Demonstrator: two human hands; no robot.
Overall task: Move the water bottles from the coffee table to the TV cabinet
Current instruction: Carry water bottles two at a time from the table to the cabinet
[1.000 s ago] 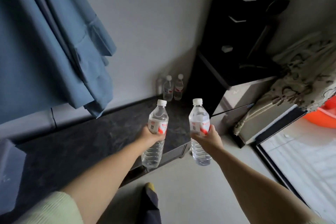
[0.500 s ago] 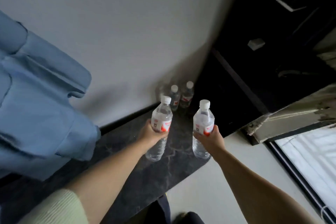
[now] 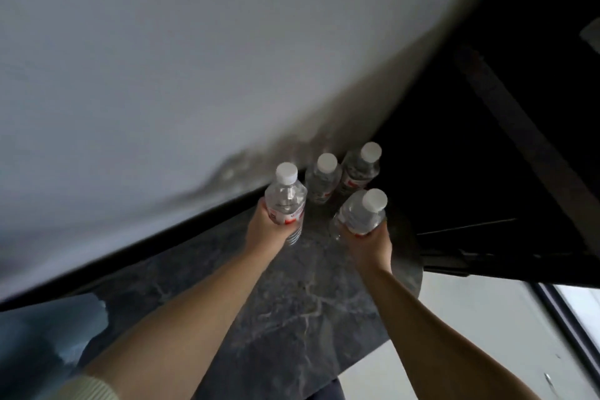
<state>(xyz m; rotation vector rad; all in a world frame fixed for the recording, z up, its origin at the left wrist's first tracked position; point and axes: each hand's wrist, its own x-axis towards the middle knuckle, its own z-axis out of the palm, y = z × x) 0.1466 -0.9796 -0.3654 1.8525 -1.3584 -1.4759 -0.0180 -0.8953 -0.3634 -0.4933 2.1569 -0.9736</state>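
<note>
Bottles of water are held upright, 1 in the left hand [image 3: 264, 228] and 1 in the right hand [image 3: 368, 245], fingers wrapped round each, low over the TV cabinet [image 3: 292, 302] top, likely so they can be stood down without tipping. Past them, against the wall [image 3: 162, 58], 2 more bottles [image 3: 341, 177] stand side by side; their red and white labels are too blurry to read.

A plain pale-grey wall [image 3: 162, 58] fills the upper left — a tall black unit [image 3: 487, 140] stands at right, pale floor [image 3: 438, 318] and bright daylight [image 3: 581, 308] below it.
</note>
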